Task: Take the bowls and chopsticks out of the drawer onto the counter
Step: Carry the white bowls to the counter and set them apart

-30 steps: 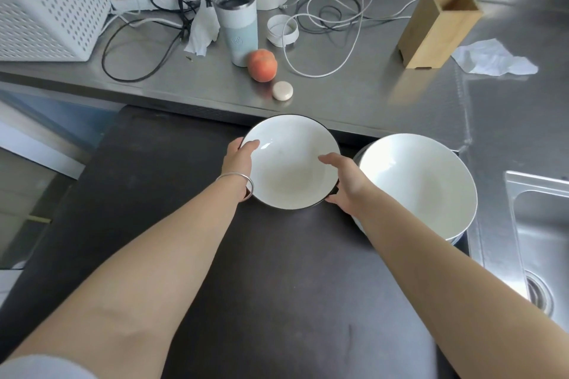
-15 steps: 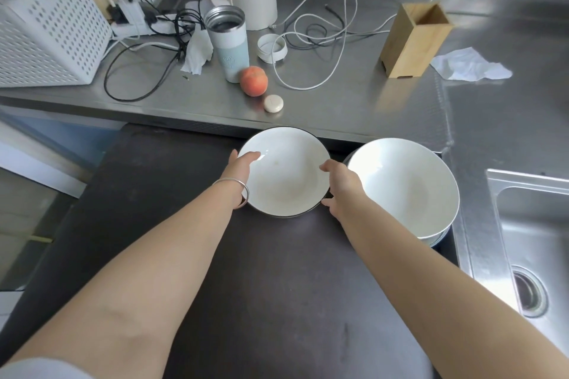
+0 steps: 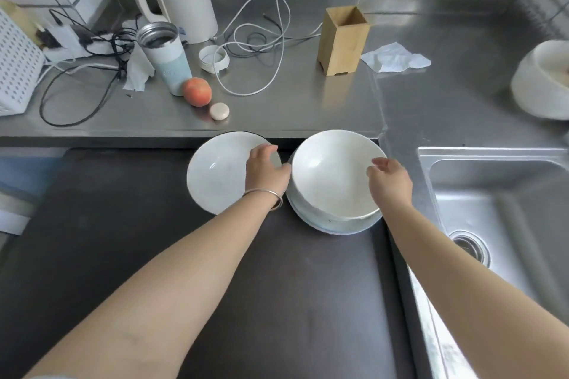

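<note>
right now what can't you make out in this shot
- Head view: chopsticks, none visible.
- Stack under the right-hand bowl: top bowl hides the count.
- Left hand and right hand: motion blur, contact with that bowl unclear.
- White vessel: cut by the right edge.

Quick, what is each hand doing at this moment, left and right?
Left hand: fingers loosely curled, between the black-rimmed bowl and the stacked white bowls, holding nothing.
Right hand: relaxed, over the stack's right rim, no grip yet.
</note>
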